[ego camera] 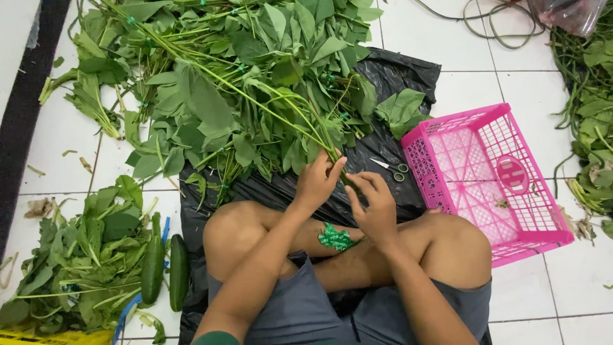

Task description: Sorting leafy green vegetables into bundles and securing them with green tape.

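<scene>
Hands both grip green stems (319, 137) by the knees: left hand (317, 181) & right hand (377, 207) pinch the ends. Pull hard & stems may snap. Scissors (393, 167) lie close on black plastic sheet (396, 73) w/ pink crate (491, 172); could poke.

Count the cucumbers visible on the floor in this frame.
2. One cucumber lies against the small leaf pile at lower left; the other cucumber lies just right of it, beside the black plastic sheet. More may be hidden under leaves.

A home floor used for sorting produce: white tiled floor (64, 137), leafy greens (242, 83) heaped (on black plastic sheet (396, 73)), pink crate (491, 179).
</scene>
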